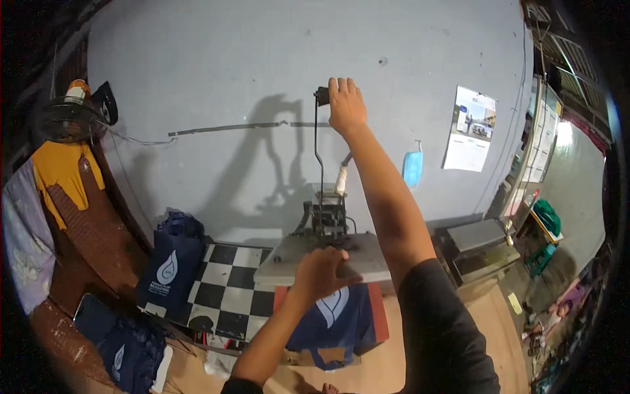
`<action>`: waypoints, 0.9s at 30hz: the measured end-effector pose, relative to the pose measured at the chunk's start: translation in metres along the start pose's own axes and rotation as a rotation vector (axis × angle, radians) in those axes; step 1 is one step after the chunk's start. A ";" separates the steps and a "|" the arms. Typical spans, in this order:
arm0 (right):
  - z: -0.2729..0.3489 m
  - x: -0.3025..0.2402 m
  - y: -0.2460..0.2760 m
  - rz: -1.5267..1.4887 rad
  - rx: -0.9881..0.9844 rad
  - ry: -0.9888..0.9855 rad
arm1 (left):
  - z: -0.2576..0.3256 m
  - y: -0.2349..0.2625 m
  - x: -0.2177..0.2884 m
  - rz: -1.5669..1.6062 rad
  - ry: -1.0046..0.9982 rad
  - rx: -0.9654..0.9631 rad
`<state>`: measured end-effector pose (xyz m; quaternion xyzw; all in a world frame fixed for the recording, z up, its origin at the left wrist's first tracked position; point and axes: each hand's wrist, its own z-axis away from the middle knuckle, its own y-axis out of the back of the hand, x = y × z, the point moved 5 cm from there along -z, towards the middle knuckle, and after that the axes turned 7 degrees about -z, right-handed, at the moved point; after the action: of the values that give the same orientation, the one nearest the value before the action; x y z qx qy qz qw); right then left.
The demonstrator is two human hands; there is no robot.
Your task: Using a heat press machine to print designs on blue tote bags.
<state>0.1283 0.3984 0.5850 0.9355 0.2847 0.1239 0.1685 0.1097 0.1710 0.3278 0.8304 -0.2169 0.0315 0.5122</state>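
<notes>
A heat press stands against the wall, its flat grey upper plate [279, 264] above a lower bed with a red pad [379, 318]. Draped over that bed is a navy tote bag [354, 322] with a pale drop-shaped print, its handles hanging off the front. High up, my right hand [346, 105] is closed around the dark grip of the press's long upright lever [319, 151]. My left hand [319, 272] is at the front of the upper plate, thumb and fingers apart in a C shape; whether it touches the plate I cannot tell.
Left of the press is a black-and-white checked surface [226, 295] with a stack of navy bags [170, 262] beside it. More navy bags [125, 354] lie at the lower left. A fan [69, 121] hangs at left; a grey metal box [479, 243] stands at right. A blue mask [413, 169] hangs on the wall.
</notes>
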 end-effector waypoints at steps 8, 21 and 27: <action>-0.032 0.012 -0.049 0.050 -0.292 -0.039 | 0.000 0.008 0.002 -0.052 0.113 -0.142; 0.015 -0.029 0.065 -0.033 -0.572 -0.165 | 0.060 -0.022 0.013 0.048 0.108 -0.025; 0.071 -0.053 0.104 -0.094 -0.715 -0.179 | 0.102 -0.063 0.010 0.041 0.117 -0.063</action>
<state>0.1595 0.2697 0.5534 0.8106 0.2504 0.1254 0.5143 0.1264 0.1038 0.2298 0.8061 -0.2042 0.0838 0.5491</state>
